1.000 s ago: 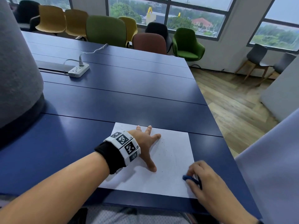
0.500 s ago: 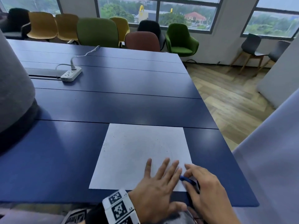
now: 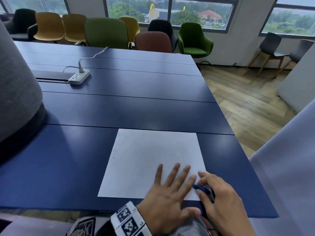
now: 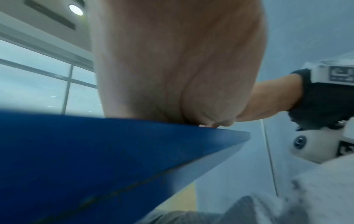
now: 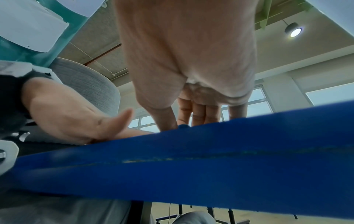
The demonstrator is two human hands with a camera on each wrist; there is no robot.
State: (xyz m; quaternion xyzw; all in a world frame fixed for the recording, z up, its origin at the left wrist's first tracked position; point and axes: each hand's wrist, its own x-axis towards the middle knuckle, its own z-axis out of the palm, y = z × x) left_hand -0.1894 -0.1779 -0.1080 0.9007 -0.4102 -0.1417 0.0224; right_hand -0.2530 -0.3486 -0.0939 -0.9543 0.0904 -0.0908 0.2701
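A white sheet of paper (image 3: 150, 159) lies on the blue table (image 3: 119, 108) near its front edge. My left hand (image 3: 177, 191) rests flat on the sheet's near right corner, fingers straight and spread. Just right of it, my right hand (image 3: 201, 182) pinches a small dark blue object (image 3: 202, 188) between thumb and forefinger at the paper's edge; most of the object is hidden. In the right wrist view the blue object (image 5: 183, 126) peeks over the table edge (image 5: 210, 151) under my fingers (image 5: 199, 115). The left wrist view shows only my palm (image 4: 172, 68).
A white power strip (image 3: 79, 77) with its cable lies at the back left. A large grey rounded body (image 3: 17, 92) stands at the left. Coloured chairs (image 3: 105, 33) line the far side. The wooden floor (image 3: 247, 108) and a pale panel (image 3: 289, 167) lie right of the table.
My left hand has slid from the middle of the paper to its near right corner, beside the right hand. The right hand has kept its pinch in place.
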